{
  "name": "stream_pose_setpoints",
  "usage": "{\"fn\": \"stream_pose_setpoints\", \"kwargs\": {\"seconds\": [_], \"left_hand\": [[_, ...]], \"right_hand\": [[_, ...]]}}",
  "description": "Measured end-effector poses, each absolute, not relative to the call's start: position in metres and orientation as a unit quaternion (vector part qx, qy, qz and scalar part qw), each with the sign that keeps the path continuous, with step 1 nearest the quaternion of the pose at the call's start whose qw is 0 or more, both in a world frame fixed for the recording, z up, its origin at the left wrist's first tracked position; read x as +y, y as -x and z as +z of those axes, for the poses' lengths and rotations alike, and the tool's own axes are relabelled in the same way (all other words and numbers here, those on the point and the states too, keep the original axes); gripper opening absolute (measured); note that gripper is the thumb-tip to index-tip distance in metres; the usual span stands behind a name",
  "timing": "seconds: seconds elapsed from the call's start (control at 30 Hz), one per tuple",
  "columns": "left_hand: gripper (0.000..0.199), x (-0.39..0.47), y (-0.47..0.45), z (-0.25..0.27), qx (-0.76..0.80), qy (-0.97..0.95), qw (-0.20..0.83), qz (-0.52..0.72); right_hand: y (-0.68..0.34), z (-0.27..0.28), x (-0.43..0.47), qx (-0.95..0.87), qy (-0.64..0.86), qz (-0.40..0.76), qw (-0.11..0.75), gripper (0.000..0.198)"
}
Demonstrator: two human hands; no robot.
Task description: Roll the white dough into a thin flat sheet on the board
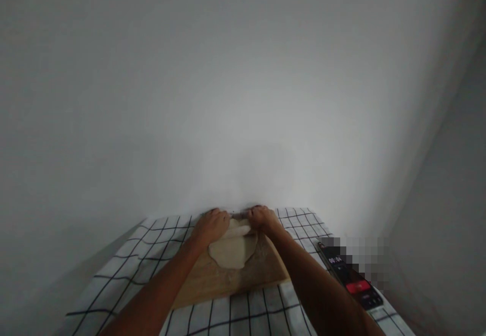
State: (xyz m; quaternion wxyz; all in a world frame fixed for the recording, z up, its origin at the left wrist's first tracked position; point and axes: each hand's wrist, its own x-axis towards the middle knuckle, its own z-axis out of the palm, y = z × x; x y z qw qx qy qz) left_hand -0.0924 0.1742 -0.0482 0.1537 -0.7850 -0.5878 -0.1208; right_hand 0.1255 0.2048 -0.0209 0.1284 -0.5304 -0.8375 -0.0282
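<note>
A flat, pale sheet of dough (232, 253) lies on a wooden board (224, 286). Across its far part runs a light-coloured rolling pin (238, 231). The fingers of my left hand (212, 224) are wrapped over the pin's left end. My right hand (262, 218) is closed around the right end, slightly farther away. Both arms stretch forward over the board, and the pin's ends are hidden beneath my hands.
A white cloth (237, 316) with dark grid lines covers the table under the board. On the right lies a phone (351, 275) with a timer on its screen. A plain wall (243, 98) rises directly behind the table.
</note>
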Motion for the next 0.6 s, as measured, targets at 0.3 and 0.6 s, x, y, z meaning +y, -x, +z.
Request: {"fn": "stream_pose_setpoints", "kwargs": {"seconds": [0.3, 0.6], "left_hand": [[0.036, 0.127, 0.080, -0.058, -0.605, 0.754, 0.183, -0.179], [0.039, 0.091, 0.070, -0.068, -0.592, 0.749, 0.207, -0.212]], "right_hand": [[-0.140, -0.028, 0.168, -0.835, 0.531, -0.045, 0.134, 0.038], [-0.148, -0.027, 0.120, -0.853, 0.496, -0.051, 0.155, 0.031]]}}
